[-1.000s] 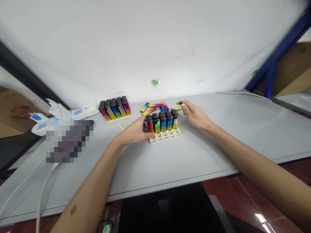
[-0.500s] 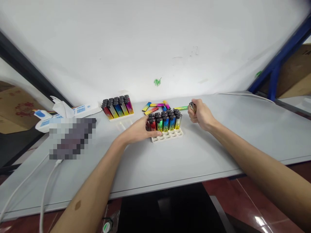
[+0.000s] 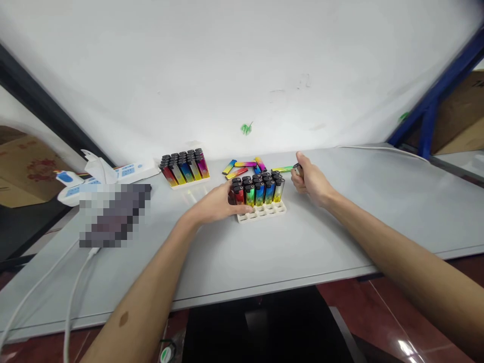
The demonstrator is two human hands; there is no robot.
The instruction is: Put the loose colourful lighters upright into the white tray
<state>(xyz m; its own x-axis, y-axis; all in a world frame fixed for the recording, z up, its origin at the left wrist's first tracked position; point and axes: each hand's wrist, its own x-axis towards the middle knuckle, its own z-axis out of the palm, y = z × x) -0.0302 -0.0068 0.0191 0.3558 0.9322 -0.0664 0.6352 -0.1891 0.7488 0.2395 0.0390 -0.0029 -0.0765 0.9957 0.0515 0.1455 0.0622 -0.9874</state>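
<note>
- At the far left, a cardboard box (image 3: 28, 169) is seen beyond the grey bench (image 3: 234, 262).
- On the left part of the bench, a white power strip (image 3: 126, 172) is laid near the wall, and a dark flat thing (image 3: 119, 218), masked by square blurring, is set in front of it.
- Next, a far tray (image 3: 191, 184) is placed close to the wall, filled with upright, black-topped lighters (image 3: 184, 170).
- The left hand (image 3: 215, 204) is bent around the left end of the near tray (image 3: 261, 217); the thumb is laid across its front, and the fingers are partly hidden behind the red lighter there.
- Behind the near tray, loose lighters (image 3: 236, 173) in mixed colours are scattered flat on the bench.
- In the near tray, standing lighters (image 3: 259, 193) are packed in the back rows, while bare slots are shown along the front.
- To the right, a green-and-yellow lighter (image 3: 282, 169) is laid flat, just beside the right hand.
- The right hand (image 3: 310, 179) is closed into a fist, thumb raised, around what appears to be a held lighter (image 3: 296, 166), mostly covered by the fingers.
- At the far right, a blue frame (image 3: 427, 123) is seen.
</note>
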